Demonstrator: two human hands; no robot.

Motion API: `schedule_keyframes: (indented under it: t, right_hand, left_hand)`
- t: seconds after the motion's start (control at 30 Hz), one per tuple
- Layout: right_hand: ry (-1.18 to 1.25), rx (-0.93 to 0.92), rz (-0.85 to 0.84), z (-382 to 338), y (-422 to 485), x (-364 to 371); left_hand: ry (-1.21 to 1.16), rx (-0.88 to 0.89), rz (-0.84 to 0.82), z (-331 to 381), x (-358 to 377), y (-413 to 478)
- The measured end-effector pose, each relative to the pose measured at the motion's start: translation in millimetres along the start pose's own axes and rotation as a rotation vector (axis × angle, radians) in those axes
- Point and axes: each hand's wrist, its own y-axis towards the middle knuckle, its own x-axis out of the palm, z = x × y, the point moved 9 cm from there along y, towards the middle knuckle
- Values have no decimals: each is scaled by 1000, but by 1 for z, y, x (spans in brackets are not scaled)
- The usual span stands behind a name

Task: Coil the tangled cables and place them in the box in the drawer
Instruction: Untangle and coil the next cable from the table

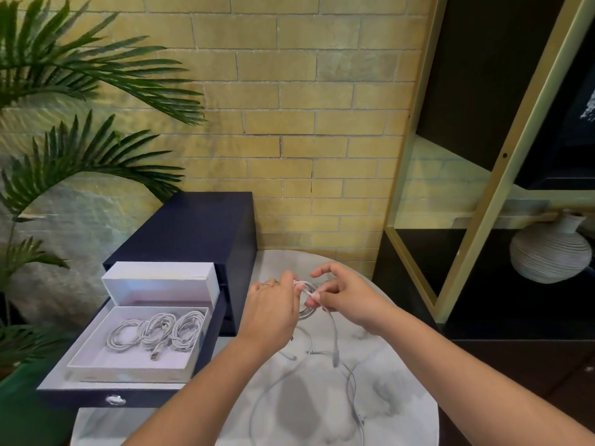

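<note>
1. Where the marble bench (402, 365) lies nearest, loose strands of a white cable (304, 313) trail over its top, and one plug end hangs just above the surface below the right hand.
2. Both forearms reach forward over the bench, and the hands meet above its far part.
3. The left hand (273, 304) has its grip clamped on a small coil of the white cable, fingers curled round the loops; a ring shows on one finger.
4. The right hand (341, 294) has its grip pinched together on a strand of the same cable just beside the coil, its forefinger raised and bent.
5. To the left, a dark drawer (80, 399) with a clear knob (115, 400) stands pulled out.
6. Inside it sits an open white box (128, 370) holding three coiled cables (157, 329) side by side.
7. Behind the box, its white lid (154, 278) stands tilted in the drawer.
8. The drawer belongs to a dark blue cabinet (193, 226) against a yellow brick wall (306, 107).
9. A palm plant (80, 69) spreads at far left; a ribbed pale vase (547, 255) sits in a dark shelf unit (502, 156) at right.
</note>
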Motion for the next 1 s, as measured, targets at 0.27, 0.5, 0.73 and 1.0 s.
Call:
schedule_keyframes:
  t: [0.27, 0.5, 0.73, 1.0]
  right_hand:
    - [-1005, -388, 110, -36, -8, 2]
    - [-1248, -439, 115, -23, -4, 4]
    - [-850, -299, 215, -8, -2, -35]
    - [-107, -113, 303, 9, -5, -27]
  left_hand:
    - [123, -5, -99, 6, 2, -3]
    - [-56, -54, -117, 6, 6, -2]
    - [-356, -151, -102, -1, 3, 1]
    - [-666, -301, -13, 4, 1, 0]
